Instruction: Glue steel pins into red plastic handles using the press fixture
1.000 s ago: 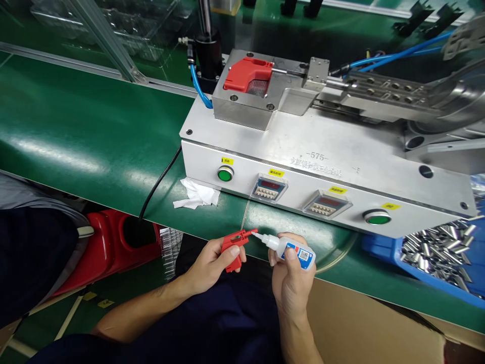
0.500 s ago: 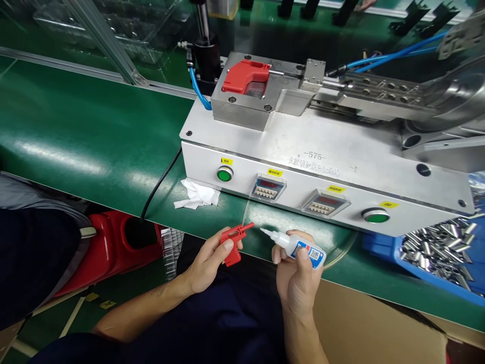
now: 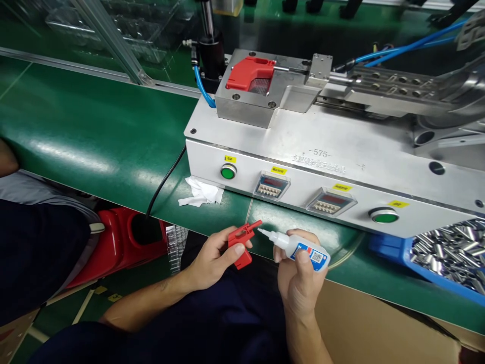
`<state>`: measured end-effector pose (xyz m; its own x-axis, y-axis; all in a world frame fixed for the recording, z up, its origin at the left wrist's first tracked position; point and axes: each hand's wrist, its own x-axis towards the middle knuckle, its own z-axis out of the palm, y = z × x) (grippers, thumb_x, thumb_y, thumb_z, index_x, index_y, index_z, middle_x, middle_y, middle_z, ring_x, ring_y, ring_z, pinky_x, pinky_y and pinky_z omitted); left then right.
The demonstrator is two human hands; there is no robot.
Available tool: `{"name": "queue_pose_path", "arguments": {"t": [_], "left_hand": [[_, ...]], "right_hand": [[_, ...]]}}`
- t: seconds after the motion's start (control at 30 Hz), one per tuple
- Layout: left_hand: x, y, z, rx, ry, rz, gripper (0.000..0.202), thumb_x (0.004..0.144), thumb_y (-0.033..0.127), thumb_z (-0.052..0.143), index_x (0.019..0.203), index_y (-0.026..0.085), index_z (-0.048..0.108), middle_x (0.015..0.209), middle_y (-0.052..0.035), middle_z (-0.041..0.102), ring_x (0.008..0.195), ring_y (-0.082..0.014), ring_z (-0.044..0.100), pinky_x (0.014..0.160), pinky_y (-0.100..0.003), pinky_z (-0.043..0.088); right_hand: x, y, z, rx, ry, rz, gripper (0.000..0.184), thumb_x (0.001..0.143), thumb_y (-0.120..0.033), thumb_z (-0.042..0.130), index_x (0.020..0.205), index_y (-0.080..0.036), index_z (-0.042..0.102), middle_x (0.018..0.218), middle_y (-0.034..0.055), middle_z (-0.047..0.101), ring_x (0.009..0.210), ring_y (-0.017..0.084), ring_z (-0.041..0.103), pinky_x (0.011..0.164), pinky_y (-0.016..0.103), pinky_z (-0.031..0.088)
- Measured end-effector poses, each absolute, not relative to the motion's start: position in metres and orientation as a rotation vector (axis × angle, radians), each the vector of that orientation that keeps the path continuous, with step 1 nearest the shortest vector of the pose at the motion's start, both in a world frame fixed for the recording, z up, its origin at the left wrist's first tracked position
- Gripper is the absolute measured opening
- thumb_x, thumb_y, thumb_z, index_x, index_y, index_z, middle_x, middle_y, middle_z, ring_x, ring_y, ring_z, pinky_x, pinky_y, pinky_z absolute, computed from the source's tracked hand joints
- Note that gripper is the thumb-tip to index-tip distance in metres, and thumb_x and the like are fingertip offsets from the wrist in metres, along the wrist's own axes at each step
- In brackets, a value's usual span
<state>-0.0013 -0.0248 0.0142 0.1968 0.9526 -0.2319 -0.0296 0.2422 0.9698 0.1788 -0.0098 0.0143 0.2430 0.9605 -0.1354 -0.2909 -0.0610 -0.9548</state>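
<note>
Between the thumb and fingers of my left hand (image 3: 215, 260) is a red plastic pistol-shaped part (image 3: 241, 246), its thin barrel pointing up to the right. My right hand (image 3: 300, 275) is closed around a small white glue bottle (image 3: 305, 251) with a blue label and a long narrow nozzle. The nozzle tip is close to the barrel of the red part; whether they touch I cannot tell. Beyond my hands, a similar red part (image 3: 248, 72) lies in the metal fixture (image 3: 246, 114) of the machine, with a steel rod at its front end.
The machine's white front (image 3: 244, 186) carries green buttons and two counters. A crumpled white tissue (image 3: 201, 192) lies beside it. At right, a blue bin (image 3: 397, 247) holds many small metal tubes. A red stool (image 3: 109, 247) and a seated person (image 3: 38, 227) are at left.
The red part has tilted and come nearer the glue bottle's nozzle. My view has shifted slightly, so the machine sits a little further right. Both hands keep their holds.
</note>
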Motion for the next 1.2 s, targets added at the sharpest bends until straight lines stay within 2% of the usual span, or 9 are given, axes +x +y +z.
{"name": "queue_pose_path", "arguments": {"t": [0.2,0.47,0.67,0.9,1.2], "left_hand": [[-0.0008,-0.0232,0.0151,1.156,1.104,0.923,0.042,0.105,0.053,0.061,0.101,0.014,0.078,0.089,-0.0054,0.070,0.075,-0.0146,0.061,0.072,-0.023,0.050],[0.0002,-0.0217,0.0154,1.157,1.116,0.927,0.043,0.104,0.054,0.061,0.099,0.014,0.077,0.086,-0.0050,0.068,0.074,-0.0149,0.061,0.070,-0.023,0.051],[0.0001,-0.0226,0.0148,1.159,1.093,0.946,0.037,0.105,0.048,0.062,0.099,0.014,0.076,0.085,-0.0030,0.066,0.072,-0.0121,0.059,0.068,-0.020,0.048],[-0.0006,-0.0222,0.0136,1.158,1.085,0.944,0.033,0.105,0.045,0.063,0.100,0.015,0.076,0.086,-0.0022,0.067,0.073,-0.0113,0.060,0.069,-0.019,0.048],[-0.0004,-0.0227,0.0120,1.147,1.080,0.942,0.032,0.106,0.044,0.063,0.099,0.015,0.076,0.085,-0.0012,0.066,0.072,-0.0102,0.059,0.069,-0.017,0.047]], "right_hand": [[0.1780,-0.0118,0.0132,-1.166,-0.800,1.204,0.039,0.088,-0.056,0.079,0.097,-0.019,0.067,0.059,-0.0031,0.056,0.050,0.013,0.050,0.051,0.025,0.040],[0.1810,-0.0100,0.0133,-1.212,-0.781,1.130,0.041,0.086,-0.057,0.079,0.095,-0.019,0.067,0.057,-0.0036,0.053,0.049,0.013,0.048,0.050,0.027,0.038],[0.1818,-0.0086,0.0133,-1.210,-0.780,1.091,0.039,0.086,-0.055,0.080,0.095,-0.018,0.068,0.058,-0.0038,0.052,0.049,0.012,0.047,0.051,0.027,0.039],[0.1813,-0.0090,0.0097,-1.164,-0.748,1.093,0.034,0.085,-0.050,0.083,0.097,-0.018,0.074,0.059,-0.0030,0.055,0.049,0.012,0.049,0.050,0.026,0.041],[0.1801,-0.0079,0.0122,-1.208,-0.763,1.080,0.037,0.085,-0.051,0.082,0.095,-0.017,0.072,0.059,-0.0031,0.056,0.049,0.012,0.050,0.051,0.026,0.041]]}}
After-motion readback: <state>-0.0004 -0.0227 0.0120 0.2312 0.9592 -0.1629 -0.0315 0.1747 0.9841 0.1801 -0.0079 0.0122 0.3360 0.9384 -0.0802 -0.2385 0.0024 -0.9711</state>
